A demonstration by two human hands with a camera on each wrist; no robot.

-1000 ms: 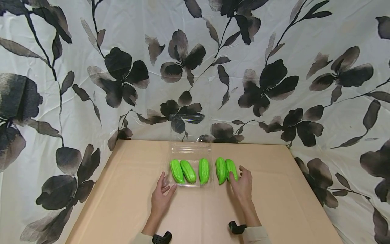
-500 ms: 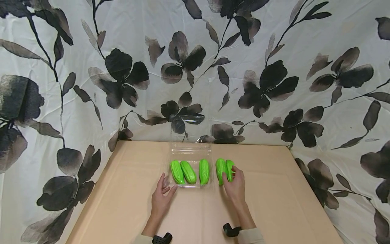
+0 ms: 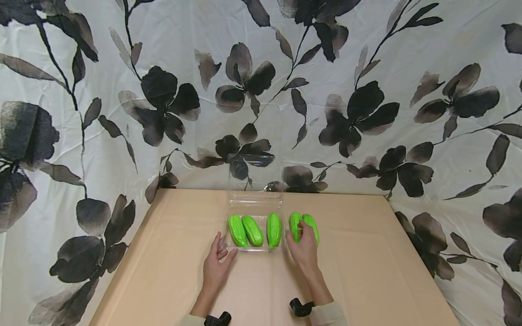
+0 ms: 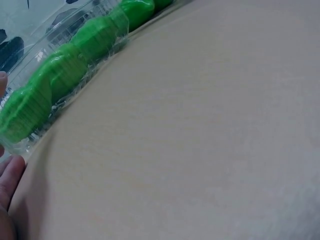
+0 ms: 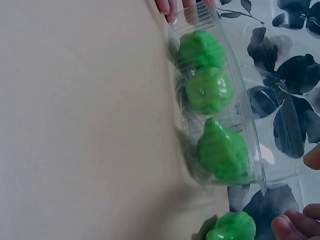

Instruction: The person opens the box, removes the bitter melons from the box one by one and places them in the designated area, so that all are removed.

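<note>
A clear plastic clamshell container [image 3: 254, 209] stands with its lid raised at the back. Inside lie a green ridged toy cucumber [image 3: 237, 230], a second cucumber [image 3: 252, 230] leaning beside it, and a third cucumber [image 3: 273, 230] on the right. My left hand [image 3: 217, 267] holds the container's front left corner, thumb at the front and fingers along the side. Right of the container, two more cucumbers lie on the table. My right hand [image 3: 303, 249] reaches over the nearer cucumber [image 3: 294, 222], thumb and fingers spread about it; a firm grip does not show. The other cucumber [image 3: 311, 226] lies just beyond.
The light tan tabletop [image 3: 367, 262] surrounds the container. Behind it hangs a white cloth [image 3: 302, 131] with dark flowers, close to the table's back edge. A black wrist camera [image 3: 301, 307] sits on my right wrist.
My right hand has shifted left from the outer right cucumber to the nearer one beside the container. The left hand and the container have stayed put.
</note>
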